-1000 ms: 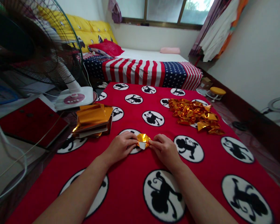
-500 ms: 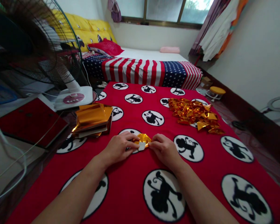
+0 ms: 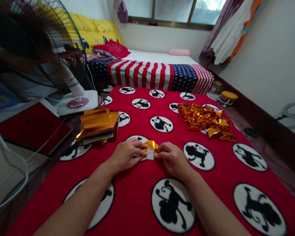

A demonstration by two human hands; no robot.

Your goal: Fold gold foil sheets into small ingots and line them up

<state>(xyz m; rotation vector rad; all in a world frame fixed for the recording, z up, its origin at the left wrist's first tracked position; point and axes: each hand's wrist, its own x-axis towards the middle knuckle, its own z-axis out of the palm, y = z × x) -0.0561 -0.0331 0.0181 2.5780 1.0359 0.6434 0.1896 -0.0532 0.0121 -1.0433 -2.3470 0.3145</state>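
Between my hands is a small piece of folded gold foil paper (image 3: 151,145), with a pale flap facing me. My left hand (image 3: 125,155) pinches its left side, and my right hand (image 3: 173,158) pinches its right side. Both rest low over the red cloth (image 3: 135,177), which bears black monkey figures in white circles. To the left lies a stack of gold foil sheets (image 3: 98,121). A pile of folded gold foil pieces (image 3: 204,118) sits at the right.
A fan (image 3: 80,102) stands on the far left beside a dark red board (image 3: 31,126) and white cables. Beyond the cloth is a bed with a striped, starred cover (image 3: 147,73). A yellow stool (image 3: 229,95) stands at the right.
My right fingers have moved slightly left and inward on the foil piece. Its pale flap now looks squarer and straighter. My left hand has hardly moved.
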